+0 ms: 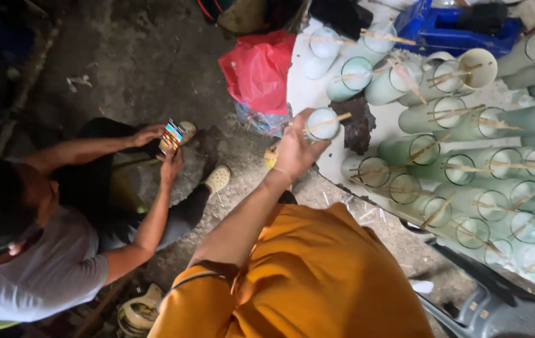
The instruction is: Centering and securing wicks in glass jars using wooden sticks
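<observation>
My left hand point(293, 152) reaches out from an orange sleeve and grips a glass of white wax point(322, 123) with a thin wooden stick lying across its rim. It holds the glass at the left edge of a white tabletop point(308, 94). Several similar wax-filled glasses point(461, 169), each with a stick across the top, stand crowded on that tabletop to the right. My right hand is out of sight.
A seated person in a grey shirt at the left holds a phone point(171, 138) in both hands. A red plastic bag point(258, 70) lies by the table's edge, a blue crate point(452, 31) at the top right, a grey plastic chair point(499, 307) at the bottom right.
</observation>
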